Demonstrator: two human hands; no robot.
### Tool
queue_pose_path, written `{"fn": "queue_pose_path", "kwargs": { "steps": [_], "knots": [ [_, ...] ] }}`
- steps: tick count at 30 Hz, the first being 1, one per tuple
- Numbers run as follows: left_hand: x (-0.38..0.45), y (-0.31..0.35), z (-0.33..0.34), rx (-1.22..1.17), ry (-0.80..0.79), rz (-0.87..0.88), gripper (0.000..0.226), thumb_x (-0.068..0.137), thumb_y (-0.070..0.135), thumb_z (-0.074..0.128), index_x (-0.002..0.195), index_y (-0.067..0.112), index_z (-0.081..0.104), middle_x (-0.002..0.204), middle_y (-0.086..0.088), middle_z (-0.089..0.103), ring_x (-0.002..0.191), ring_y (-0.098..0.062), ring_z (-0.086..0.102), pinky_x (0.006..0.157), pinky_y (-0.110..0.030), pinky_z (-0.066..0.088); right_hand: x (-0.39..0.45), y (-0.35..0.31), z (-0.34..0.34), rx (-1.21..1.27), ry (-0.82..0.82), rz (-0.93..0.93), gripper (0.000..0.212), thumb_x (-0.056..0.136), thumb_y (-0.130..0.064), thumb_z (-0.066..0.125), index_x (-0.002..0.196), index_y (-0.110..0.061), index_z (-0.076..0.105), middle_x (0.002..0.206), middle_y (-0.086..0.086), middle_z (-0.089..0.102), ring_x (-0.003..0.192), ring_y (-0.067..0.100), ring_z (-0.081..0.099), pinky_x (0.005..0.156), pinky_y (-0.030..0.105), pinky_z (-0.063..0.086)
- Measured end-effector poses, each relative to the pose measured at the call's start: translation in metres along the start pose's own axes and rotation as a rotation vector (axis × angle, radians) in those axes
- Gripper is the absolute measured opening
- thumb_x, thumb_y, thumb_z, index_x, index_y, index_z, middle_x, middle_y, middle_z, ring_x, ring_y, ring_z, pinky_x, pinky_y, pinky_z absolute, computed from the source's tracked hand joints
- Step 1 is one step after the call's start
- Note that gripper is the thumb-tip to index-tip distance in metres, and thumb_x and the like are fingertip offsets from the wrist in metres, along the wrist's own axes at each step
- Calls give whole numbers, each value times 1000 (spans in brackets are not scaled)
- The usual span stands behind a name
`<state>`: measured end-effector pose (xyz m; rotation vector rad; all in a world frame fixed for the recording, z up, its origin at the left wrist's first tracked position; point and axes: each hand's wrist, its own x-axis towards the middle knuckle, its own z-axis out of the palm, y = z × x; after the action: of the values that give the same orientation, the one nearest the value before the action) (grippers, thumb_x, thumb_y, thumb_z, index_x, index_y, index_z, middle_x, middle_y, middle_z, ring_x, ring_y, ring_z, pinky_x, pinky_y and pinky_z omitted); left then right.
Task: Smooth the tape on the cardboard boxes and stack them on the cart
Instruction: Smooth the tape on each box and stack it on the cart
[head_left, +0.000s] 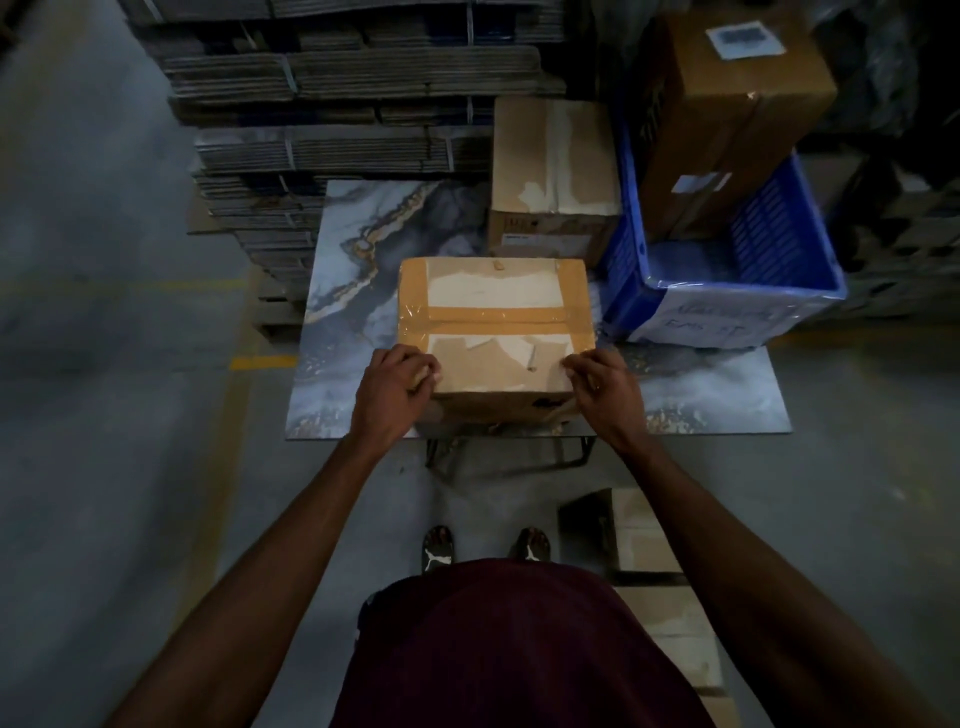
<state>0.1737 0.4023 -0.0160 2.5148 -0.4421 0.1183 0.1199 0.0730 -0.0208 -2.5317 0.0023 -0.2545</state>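
The taped cardboard box (493, 327) lies on the marble-patterned table (717, 400), near its front edge. The left hand (395, 389) and right hand (602, 389), fingers curled, grip the box's two near corners; bare tabletop stays open to the left.

Both hands (498, 387) on box (493, 322) corners

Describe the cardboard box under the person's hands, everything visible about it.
The cardboard box is brown, closed and flat on the marble-patterned board. Clear shiny tape runs across the middle of its top, with pale torn patches on both sides where a paper layer looks peeled away. Its near side looks scuffed and torn. The left hand grips the near left corner with curled fingers; the right hand pinches at the near right edge. A second box stands behind it, apart.
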Motion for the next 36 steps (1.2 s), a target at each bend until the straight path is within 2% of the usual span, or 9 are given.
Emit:
{"fn": "queue_pose_path", "kwargs": {
  "steps": [4,9,14,18,21,27,31,33,36],
  "knots": [
    [9,-7,3,64,7,-11,36,97,27,61,130,11,63,131,-9,60,121,-28,50,97,-38,48,11,1,0,-31,-28,60,32,102,-23,56,133,-16,62,137,5,56,124,19,50,97,32,45],
    [15,-1,7,68,44,-40,38,96,28,55,129,10,63,130,-9,61,121,-28,49,95,-42,51,18,-2,-1,-91,-15,62,32,102,-22,59,131,-11,64,133,11,60,121,26,54,98,45,51],
    [39,-10,4,141,-32,-46,47,98,31,52,139,7,56,142,-11,54,128,-30,44,100,-42,48,39,1,2,-124,-41,109,42,104,-28,55,142,-9,56,143,14,55,130,29,50,105,42,44],
    [34,-10,5,185,-7,6,43,99,30,51,134,7,59,138,-11,58,120,-31,48,94,-40,50,38,2,8,-134,1,79,39,103,-23,57,138,-6,60,138,15,57,126,29,51,106,46,47],
    [55,-10,-4,205,-2,39,37,93,25,56,124,6,63,128,-13,62,110,-34,54,86,-44,54,56,2,5,-159,-65,114,41,104,-27,52,141,-8,56,140,13,56,126,28,50,106,43,46],
    [73,-20,5,189,-83,-38,45,102,26,51,143,5,52,148,-14,49,133,-34,43,108,-45,42,68,1,1,-217,-90,96,40,105,-28,50,141,-9,58,141,10,57,126,26,48,105,38,41],
    [87,-18,-1,245,-73,-7,36,98,31,55,125,8,63,131,-12,61,119,-33,53,92,-42,49,87,0,-2,-206,-121,107,36,104,-31,52,131,-10,63,137,9,57,125,23,49,104,38,42],
    [108,-16,-8,280,-96,-23,33,96,35,56,117,10,62,122,-10,61,113,-33,55,84,-42,49,99,-2,-1,-177,-131,129,44,103,-34,52,140,-11,55,143,11,53,131,26,46,107,43,44],
    [118,-16,-2,216,-157,-82,49,100,36,52,139,8,50,145,-13,48,131,-33,46,99,-46,48,97,-5,7,-168,-120,131,44,103,-36,50,141,-12,54,145,9,51,132,26,44,108,49,45]
  ]
}}
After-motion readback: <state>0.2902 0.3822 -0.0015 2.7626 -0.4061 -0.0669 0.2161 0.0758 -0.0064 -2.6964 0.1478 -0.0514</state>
